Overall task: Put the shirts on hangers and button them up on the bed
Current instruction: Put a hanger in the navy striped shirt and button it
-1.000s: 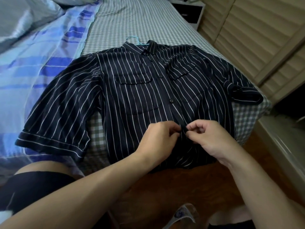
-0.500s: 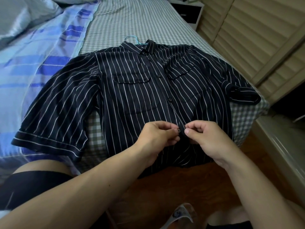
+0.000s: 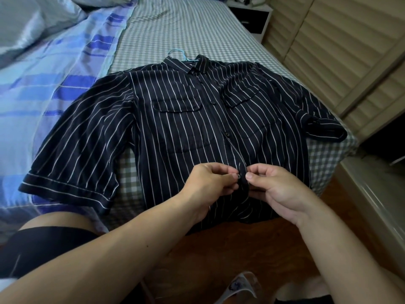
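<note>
Here, a dark striped shirt (image 3: pixel 190 128) lies face up and spread flat on a checked bed (image 3: pixel 175 29), its collar pointing away from the viewer and its hem hanging slightly over the near edge. A light blue hanger (image 3: pixel 177 54) hook pokes out beyond the collar, so the shirt appears to be already on its hanger. Lying flat likely keeps the 2 front edges lined up for buttoning.

Both hands meet at the lower part of the front placket. The left hand (image 3: pixel 210 185) pinches the fabric edge just left of a small button (image 3: pixel 238 176), with thumb and forefinger curled together. The right hand (image 3: pixel 278 189) pinches the opposite edge just right of it, fingers curled, thumb tip close to the button. Held this way, each hand seems to steady 1 side so the button can pass through its hole. Whether it is fully through cannot be told.

Higher up the placket, 2 buttons look fastened. Any buttons below the hands are hidden by the hands and the folds of the hem.

A blue striped blanket (image 3: pixel 54 88) lies bunched along the left of the bed. Louvred wooden doors (image 3: pixel 341 51) stand at the right. The person's bare knee and dark shorts show at the lower left.
</note>
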